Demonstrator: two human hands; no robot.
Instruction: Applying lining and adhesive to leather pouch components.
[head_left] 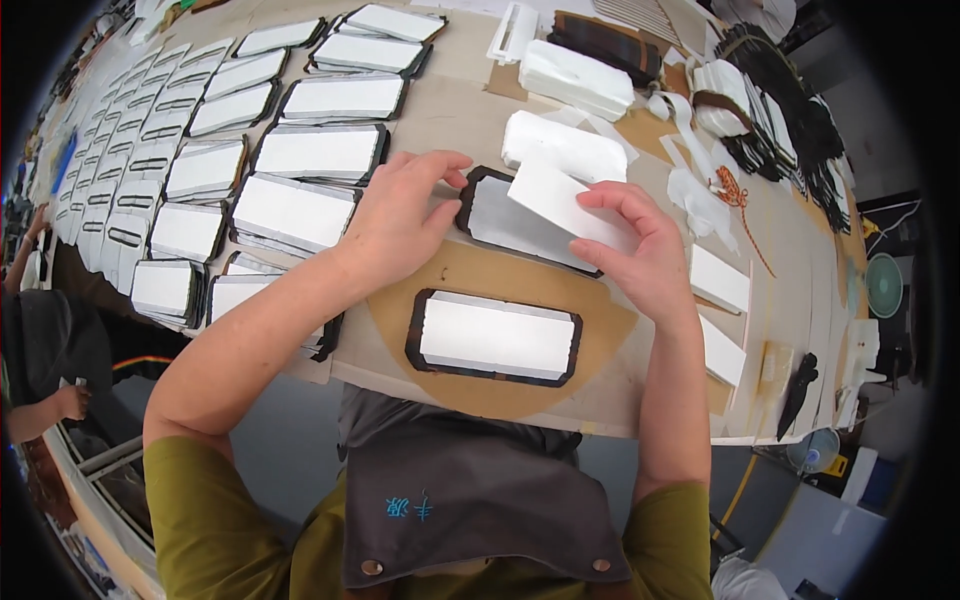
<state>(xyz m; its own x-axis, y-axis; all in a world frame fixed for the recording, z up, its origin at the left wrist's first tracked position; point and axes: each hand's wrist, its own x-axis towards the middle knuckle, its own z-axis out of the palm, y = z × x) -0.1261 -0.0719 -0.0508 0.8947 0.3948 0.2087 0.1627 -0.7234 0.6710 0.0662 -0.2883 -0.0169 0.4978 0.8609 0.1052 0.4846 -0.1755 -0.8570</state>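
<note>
Between the thumb and fingers of my right hand is a white rectangular card, tilted over a grey panel with black edges. The card covers part of that panel's right side. My left hand is at the panel's left end, thumb and forefinger apart; whether the fingertips touch the black edge I cannot tell. Nearer to me a second black-edged panel lies flat with a white face and cut corners. Just beyond the grey panel sits a stack of white cards.
Stacks of white-faced, black-edged panels fill the table's left, with rows of slotted pieces further left. Another white stack, dark strips and an orange cord lie at the back right. Another person's hand shows far left.
</note>
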